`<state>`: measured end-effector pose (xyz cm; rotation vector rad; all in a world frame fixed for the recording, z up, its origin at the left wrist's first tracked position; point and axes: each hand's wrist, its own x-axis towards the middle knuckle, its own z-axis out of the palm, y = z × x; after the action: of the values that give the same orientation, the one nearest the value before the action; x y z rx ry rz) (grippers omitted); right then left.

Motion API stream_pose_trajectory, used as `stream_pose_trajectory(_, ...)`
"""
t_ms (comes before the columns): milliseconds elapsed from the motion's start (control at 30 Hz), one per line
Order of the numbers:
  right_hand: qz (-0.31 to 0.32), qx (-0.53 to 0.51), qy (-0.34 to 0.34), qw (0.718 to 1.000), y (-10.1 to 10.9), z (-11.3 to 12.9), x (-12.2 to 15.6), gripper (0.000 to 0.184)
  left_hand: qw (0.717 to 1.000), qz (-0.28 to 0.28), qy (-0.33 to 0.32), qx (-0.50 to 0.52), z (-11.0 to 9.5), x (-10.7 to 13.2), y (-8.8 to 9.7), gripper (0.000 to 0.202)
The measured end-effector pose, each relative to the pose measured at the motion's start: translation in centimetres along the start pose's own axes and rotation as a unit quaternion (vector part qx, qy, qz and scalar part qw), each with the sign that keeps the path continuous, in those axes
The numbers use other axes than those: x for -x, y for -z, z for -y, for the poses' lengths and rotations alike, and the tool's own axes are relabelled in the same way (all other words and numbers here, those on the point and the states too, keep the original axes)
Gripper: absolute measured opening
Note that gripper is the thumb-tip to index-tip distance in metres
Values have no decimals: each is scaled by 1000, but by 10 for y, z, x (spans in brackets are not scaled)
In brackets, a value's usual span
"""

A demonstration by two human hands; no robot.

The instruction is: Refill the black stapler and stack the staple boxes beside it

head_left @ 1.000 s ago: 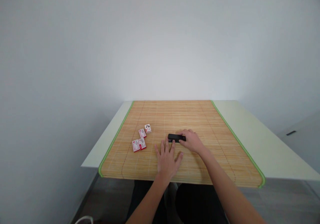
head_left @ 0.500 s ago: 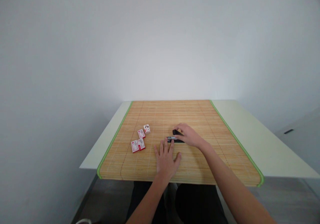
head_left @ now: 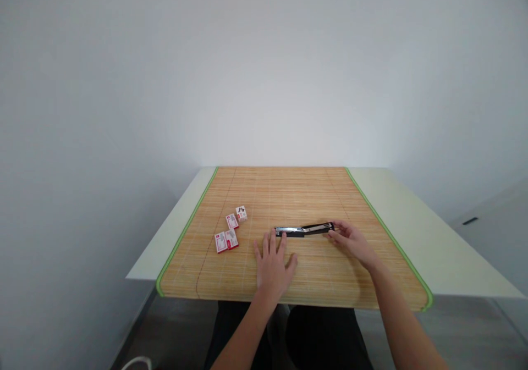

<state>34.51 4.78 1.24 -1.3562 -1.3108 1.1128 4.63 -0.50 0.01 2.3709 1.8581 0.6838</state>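
**Opening the stapler point(head_left: 289, 230): base steadied, cover folded out**

Step in hand: I judged the opening step to be almost complete. The stapler lay on the bamboo mat point(head_left: 264, 191) covering the middle of the table point(head_left: 433, 238), its base and bare metal magazine to the left, its cover point(head_left: 317, 228) laid out to the right, inner side showing.

Next move: in my judgement, it called for firm hold-down at the base while the right fingers released the cover without letting it spring back.

Left hand point(head_left: 272, 268): I had it palm down, fingers spread and grasping nothing, the fingertips against the base's near side.

Right hand point(head_left: 355, 243): I had it angled inward, thumb and forefinger closed about the cover's outer end. I could not tell whether that end touched the mat.

Four small boxes point(head_left: 226, 240) lay left of the stapler, well apart from it.
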Motion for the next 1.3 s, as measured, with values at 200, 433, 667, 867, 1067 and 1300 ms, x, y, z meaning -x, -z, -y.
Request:
stream_pose_trajectory(200, -81, -18, 18, 996, -20, -24, 7, 67, 1000, 10, 1, 5, 0, 0, 2, 68)
stream_pose_trajectory(433, -158, -12, 76, 984, -30, -30, 17, 71, 1000, 1, -19, 14, 3, 4, 5, 61)
stream_pose_trajectory(667, -187, -33, 69, 979, -25, -42, 15, 69, 982, -141, 126, -16, 86, 2, 37, 37)
stream_pose_trajectory(867, -202, -18, 68, 977, -26, -44, 15, 68, 980, -139, 138, -41, 127, -6, 54, 36)
stream_pose_trajectory(1067, -198, -8, 64, 978, -25, -40, 16, 68, 992, -107, 72, 6, 98, 9, 38, 35)
stream_pose_trajectory(1300, -203, 13, 62, 977, -25, -40, 16, 69, 992, -15, -22, 123, 74, 12, 30, 29)
